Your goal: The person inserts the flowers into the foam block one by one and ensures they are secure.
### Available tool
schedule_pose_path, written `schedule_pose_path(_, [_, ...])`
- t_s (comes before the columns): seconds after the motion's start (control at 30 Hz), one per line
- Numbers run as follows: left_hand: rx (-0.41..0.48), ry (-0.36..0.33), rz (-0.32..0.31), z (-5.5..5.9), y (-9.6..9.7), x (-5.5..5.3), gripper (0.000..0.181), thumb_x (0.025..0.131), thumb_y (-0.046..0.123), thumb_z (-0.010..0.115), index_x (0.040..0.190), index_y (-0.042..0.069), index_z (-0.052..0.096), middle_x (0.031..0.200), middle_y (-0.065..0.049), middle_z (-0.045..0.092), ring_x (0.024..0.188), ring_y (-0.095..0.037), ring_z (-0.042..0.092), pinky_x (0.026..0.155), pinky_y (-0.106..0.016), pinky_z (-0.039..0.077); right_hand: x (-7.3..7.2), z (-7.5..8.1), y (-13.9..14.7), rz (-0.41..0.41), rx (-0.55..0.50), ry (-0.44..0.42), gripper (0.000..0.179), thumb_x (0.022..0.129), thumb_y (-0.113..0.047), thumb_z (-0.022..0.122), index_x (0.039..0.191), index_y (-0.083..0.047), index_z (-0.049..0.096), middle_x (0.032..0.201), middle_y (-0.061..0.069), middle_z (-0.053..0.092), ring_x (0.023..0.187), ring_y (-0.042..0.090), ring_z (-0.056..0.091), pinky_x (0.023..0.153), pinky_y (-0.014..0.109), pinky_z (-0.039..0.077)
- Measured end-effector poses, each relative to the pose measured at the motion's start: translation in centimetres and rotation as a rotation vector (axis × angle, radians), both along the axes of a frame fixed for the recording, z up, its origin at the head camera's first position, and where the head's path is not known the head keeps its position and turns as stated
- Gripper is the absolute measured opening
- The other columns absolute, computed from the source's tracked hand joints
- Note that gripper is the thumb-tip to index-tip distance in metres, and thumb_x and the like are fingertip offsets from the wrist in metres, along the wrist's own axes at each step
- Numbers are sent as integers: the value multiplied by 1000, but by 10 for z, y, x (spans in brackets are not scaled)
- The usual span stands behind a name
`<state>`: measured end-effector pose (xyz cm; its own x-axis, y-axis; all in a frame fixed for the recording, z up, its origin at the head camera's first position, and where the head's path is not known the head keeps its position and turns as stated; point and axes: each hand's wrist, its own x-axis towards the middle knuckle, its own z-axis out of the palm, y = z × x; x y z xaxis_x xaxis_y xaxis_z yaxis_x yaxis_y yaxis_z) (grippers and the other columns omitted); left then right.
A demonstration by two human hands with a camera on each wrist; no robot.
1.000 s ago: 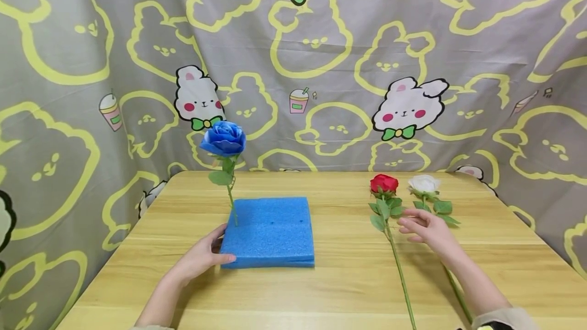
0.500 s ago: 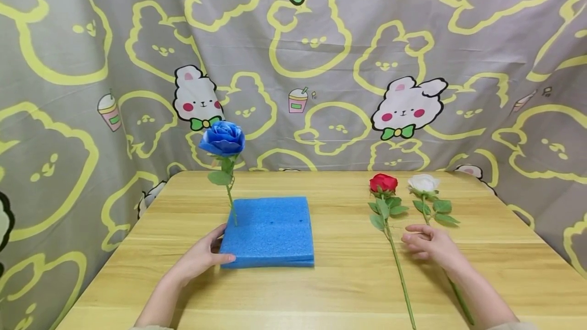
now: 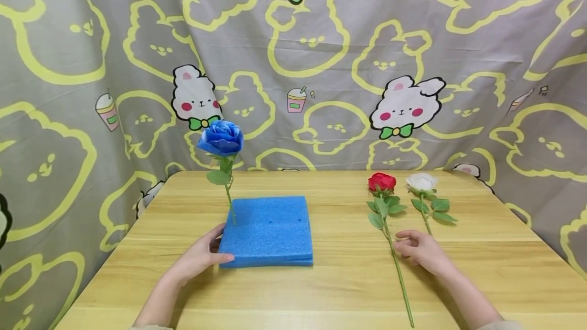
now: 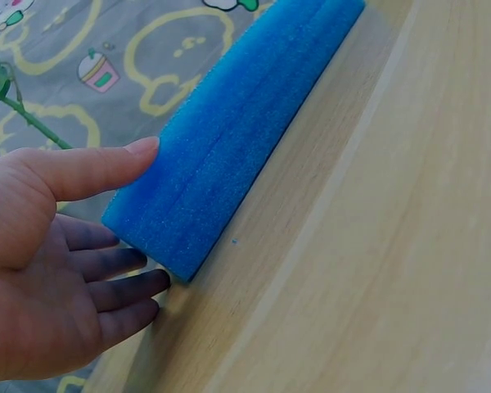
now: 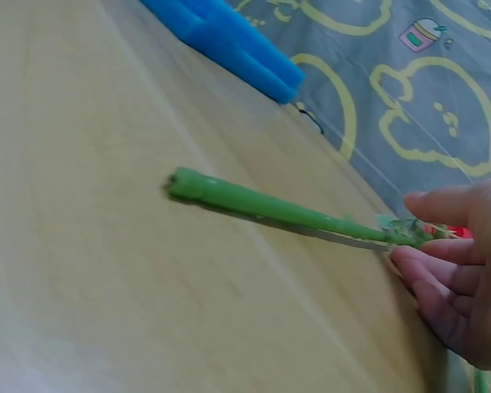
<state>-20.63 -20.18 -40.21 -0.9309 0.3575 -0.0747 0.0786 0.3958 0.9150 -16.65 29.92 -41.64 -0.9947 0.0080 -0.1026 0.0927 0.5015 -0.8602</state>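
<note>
A curtain (image 3: 321, 85) hung beyond the foam (image 3: 270, 238), which sat on the table (image 3: 348, 284). The red rose (image 3: 381, 207) lay well right of the foam, the white rose (image 3: 422, 183) farther right; the blue rose (image 3: 221, 137) stood in the foam's left part. At the foam's near left corner, the left hand (image 3: 199, 256) touched it with the thumb, grip loose. Right of the foam, the right hand (image 3: 424, 253) was at the red rose's stem, grip relaxed, thumb and fingers apart.

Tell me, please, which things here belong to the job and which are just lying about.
Probably the job:
blue foam block, touched by the left hand
blue rose, standing in it
red rose, beside the right hand
white rose, lying nearby

Just surroundings:
wooden table
patterned curtain
</note>
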Motion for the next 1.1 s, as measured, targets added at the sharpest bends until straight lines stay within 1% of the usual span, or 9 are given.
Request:
schedule_pose_path(0.27, [-2,2,-2,2,1,0,91,80,17,73,144,-9,14,145,-32,21,127,-44,33,101,-52,30,0,-6,-10,-17,98,69,53,82,-20,70,120,10,51,84,4,65,68,14,55,56,26,45])
schedule_pose_path(0.4, [0,-3,2,2,1,-1,91,79,18,73,144,-9,15,145,-31,21,128,-44,32,102,-53,29,0,-5,-14,-31,223,119,50,78,-18,73,116,7,55,78,-1,64,69,13,55,66,30,44])
schedule_pose_path(0.5, [1,-6,8,2,1,-2,91,79,18,74,144,-8,15,145,-31,21,128,-44,32,102,-53,28,-1,-4,-17,-45,295,138,47,76,-17,73,115,5,57,76,-2,63,70,13,56,68,33,43])
schedule_pose_path(0.63, [-12,0,5,2,1,-2,91,80,18,73,144,-9,15,145,-32,21,128,-45,31,102,-54,28,-3,-2,-19,-63,318,130,46,76,-14,70,115,5,57,75,-1,61,66,14,52,61,31,41])
schedule_pose_path(0.77, [-21,0,0,3,1,0,90,81,17,72,143,-10,14,144,-33,21,128,-46,30,102,-54,28,-4,-1,-17,-78,334,116,45,76,-15,69,115,5,57,76,-1,63,65,13,53,59,30,40])
schedule_pose_path(0.87, [-17,-2,-2,3,2,1,89,81,16,72,144,-10,14,144,-33,22,128,-45,31,101,-54,30,-4,-1,-15,-81,289,95,45,78,-13,68,116,7,55,77,1,64,62,13,54,55,29,43])
schedule_pose_path(0.97, [-10,-5,-4,3,2,2,89,82,15,71,144,-9,13,144,-33,22,127,-45,32,101,-53,31,-5,-1,-13,-83,147,54,46,79,-7,65,119,11,51,76,5,64,55,14,52,48,28,44])
schedule_pose_path(1.03, [-6,-7,-5,2,2,2,89,81,15,71,144,-9,13,144,-33,22,127,-45,32,100,-53,31,-5,0,-12,-89,59,31,47,80,-5,64,121,13,47,77,6,64,55,14,52,45,28,46])
schedule_pose_path(1.1, [-3,-7,-6,2,2,2,89,81,15,71,144,-9,13,143,-33,23,127,-45,33,100,-53,32,-5,1,-11,-87,9,20,48,82,-4,63,121,15,45,80,8,65,57,15,55,46,30,48])
